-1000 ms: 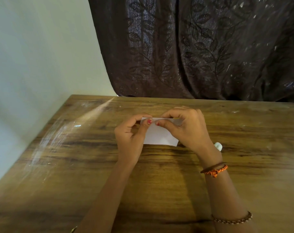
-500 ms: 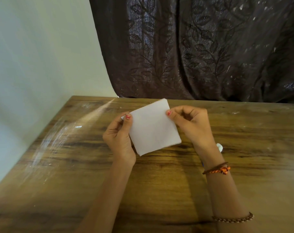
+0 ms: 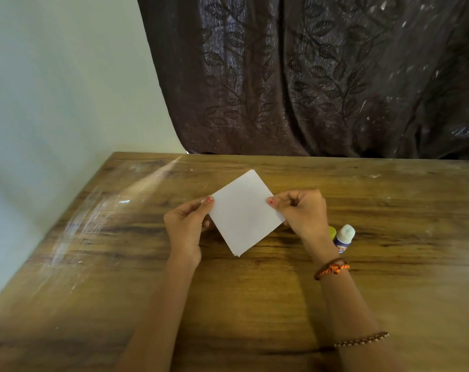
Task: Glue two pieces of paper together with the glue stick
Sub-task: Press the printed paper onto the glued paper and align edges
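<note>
A white square of paper (image 3: 242, 214) is held up above the wooden table (image 3: 120, 264), turned like a diamond with one corner pointing away from me. At its lower corner a second sheet edge shows, so two layers lie together. My left hand (image 3: 186, 226) pinches the left corner between thumb and fingers. My right hand (image 3: 301, 212) pinches the right corner. The glue stick (image 3: 343, 237) lies on the table just right of my right wrist, white tip showing, with a yellow-green cap (image 3: 332, 232) beside it, partly hidden by the wrist.
A dark leaf-patterned curtain (image 3: 308, 76) hangs behind the table's far edge. A pale wall (image 3: 53, 89) stands to the left. The table's left edge runs diagonally toward me. White smears mark the tabletop at left.
The paper was pressed low near the table a second ago; both hands have lifted it and turned it into a diamond. The glue stick has come into fuller view beside my right wrist.
</note>
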